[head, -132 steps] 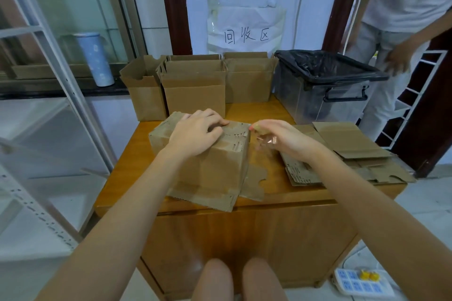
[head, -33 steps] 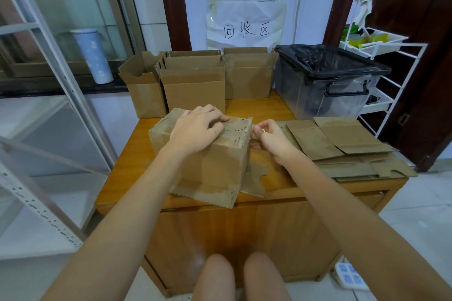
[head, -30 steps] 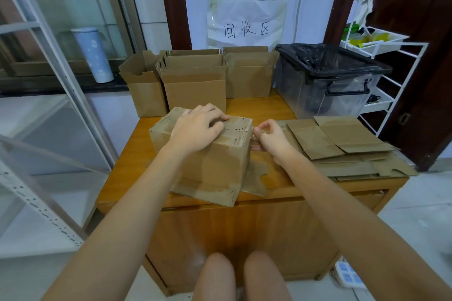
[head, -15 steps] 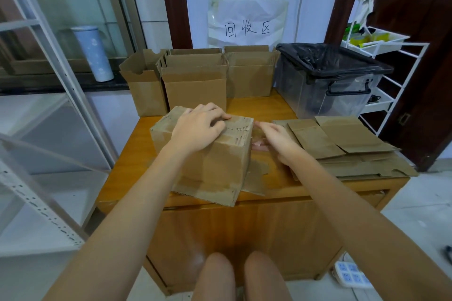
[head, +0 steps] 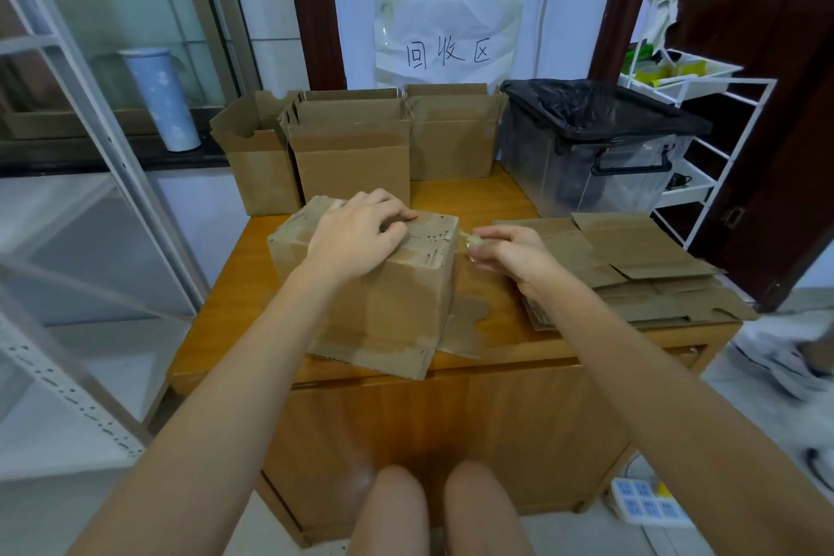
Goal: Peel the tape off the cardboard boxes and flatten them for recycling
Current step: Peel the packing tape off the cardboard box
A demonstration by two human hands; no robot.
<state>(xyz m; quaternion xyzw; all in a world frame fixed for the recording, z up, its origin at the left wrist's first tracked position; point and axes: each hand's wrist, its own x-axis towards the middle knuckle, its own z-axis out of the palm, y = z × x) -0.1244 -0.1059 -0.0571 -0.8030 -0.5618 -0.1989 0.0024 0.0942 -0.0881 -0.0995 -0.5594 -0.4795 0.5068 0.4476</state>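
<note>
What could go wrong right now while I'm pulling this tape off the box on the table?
The tape pinched in your right hand looks thin and could snap, leaving bits stuck on the box. That box overhangs the table front edge; only your left hand steadies it, so a hard pull might drag it off. Loose tape may also stick to the flattened cardboard beside it.

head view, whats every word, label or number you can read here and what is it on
"回收区": handwritten in dark ink on the white paper sign taped to the wall behind the boxes.
Cardboard box under the left hand: no print shows.
Power strip on the floor: any markings too small to read.
</note>
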